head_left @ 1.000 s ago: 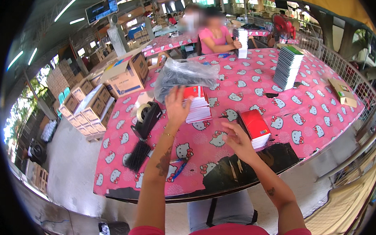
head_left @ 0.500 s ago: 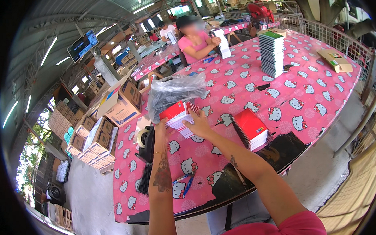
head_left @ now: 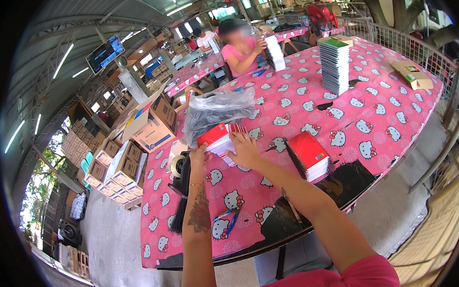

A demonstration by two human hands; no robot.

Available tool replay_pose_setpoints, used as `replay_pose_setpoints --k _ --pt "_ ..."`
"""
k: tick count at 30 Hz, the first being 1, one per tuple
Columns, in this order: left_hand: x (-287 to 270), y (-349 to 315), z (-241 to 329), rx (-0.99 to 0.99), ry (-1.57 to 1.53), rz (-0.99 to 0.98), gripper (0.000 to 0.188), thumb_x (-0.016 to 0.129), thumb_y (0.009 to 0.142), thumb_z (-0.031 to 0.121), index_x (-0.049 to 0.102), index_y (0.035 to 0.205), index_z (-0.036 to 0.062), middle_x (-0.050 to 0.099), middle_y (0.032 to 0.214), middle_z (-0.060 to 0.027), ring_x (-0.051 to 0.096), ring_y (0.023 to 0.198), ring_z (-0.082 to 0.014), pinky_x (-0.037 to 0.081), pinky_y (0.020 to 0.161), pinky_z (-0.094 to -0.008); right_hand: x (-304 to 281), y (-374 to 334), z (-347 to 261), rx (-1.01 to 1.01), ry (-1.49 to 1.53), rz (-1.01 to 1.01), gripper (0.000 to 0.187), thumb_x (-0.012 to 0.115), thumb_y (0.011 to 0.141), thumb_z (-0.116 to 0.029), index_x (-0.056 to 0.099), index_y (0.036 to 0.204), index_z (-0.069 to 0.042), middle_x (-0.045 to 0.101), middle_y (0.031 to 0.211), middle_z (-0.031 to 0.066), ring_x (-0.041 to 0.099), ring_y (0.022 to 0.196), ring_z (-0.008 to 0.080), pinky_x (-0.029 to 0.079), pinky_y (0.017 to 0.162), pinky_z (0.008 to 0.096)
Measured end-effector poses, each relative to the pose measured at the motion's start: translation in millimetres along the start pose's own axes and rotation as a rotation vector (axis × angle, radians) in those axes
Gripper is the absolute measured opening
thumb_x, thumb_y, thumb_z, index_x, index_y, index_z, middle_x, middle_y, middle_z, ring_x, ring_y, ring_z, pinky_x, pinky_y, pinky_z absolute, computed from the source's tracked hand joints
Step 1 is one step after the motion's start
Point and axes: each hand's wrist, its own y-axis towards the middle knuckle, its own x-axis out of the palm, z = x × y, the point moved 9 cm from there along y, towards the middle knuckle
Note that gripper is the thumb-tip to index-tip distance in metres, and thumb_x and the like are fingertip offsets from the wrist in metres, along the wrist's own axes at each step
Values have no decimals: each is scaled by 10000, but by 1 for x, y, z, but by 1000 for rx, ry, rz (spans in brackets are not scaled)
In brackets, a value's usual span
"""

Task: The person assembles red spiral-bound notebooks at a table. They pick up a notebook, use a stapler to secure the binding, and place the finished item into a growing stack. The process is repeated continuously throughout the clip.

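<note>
Near the middle of the table, both hands are at a bundle of red-covered notebooks (head_left: pixel 212 134) with white page edges toward me. My left hand (head_left: pixel 200 157) is closed on the bundle's near left corner; its fingers are partly hidden. Across the right part lies my right hand (head_left: pixel 245 150), its fingers over the top and its thumb on the near page edges. Just behind the bundle is a clear plastic bag (head_left: pixel 220 107) with dark contents. A black tape dispenser (head_left: pixel 181 178) stands beside my left wrist. To the right sits a stack of red spiral notebooks (head_left: pixel 307 152).
Blue-handled pliers (head_left: pixel 232 223) and black spiral coils (head_left: pixel 178 216) lie on the pink patterned tablecloth (head_left: pixel 277 202). Farther back stand a tall notebook stack (head_left: pixel 334 69) and a co-worker (head_left: pixel 240 57) with another stack (head_left: pixel 275 53). A carton (head_left: pixel 153 123) stands left of the table.
My right hand's fingers have moved from the bundle's right edge to lie flatter over its top. The left hand stays at the corner. The co-worker's hand has risen beside the far stack.
</note>
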Motion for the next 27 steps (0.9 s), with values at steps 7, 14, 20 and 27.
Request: replay_pose_setpoints --k 7,14,20,27 --pt "-22 -7 3 0 41 35 232 742 886 218 627 1020 68 616 849 -39 619 727 -171 516 629 -306 12 -2 -8 40 -3 -244 790 729 814 -469 461 1463 -107 375 1492 92 338 1390 352 307 1060 635" --pt "-8 -77 72 383 -205 94 180 690 915 55 614 1066 -5 673 918 -73 630 691 -108 525 554 -234 -42 2 20 146 566 68 801 735 852 -460 414 1481 -81 448 1450 151 453 1330 313 385 1062 475" --pt "15 -209 5 468 25 -246 304 661 895 -12 571 1183 26 649 1040 -37 617 949 -125 518 820 -274 -66 -94 9 279 1132 -221 510 709 904 -122 461 1344 -52 587 1200 49 576 1083 140 468 963 301" --pt "52 -229 -119 437 -31 -243 590 600 837 -90 419 1380 56 556 1239 -73 556 1111 -178 465 951 -289 -48 -194 62 322 781 -235 391 693 867 -29 511 1214 -29 603 1081 72 586 1037 160 466 911 311"
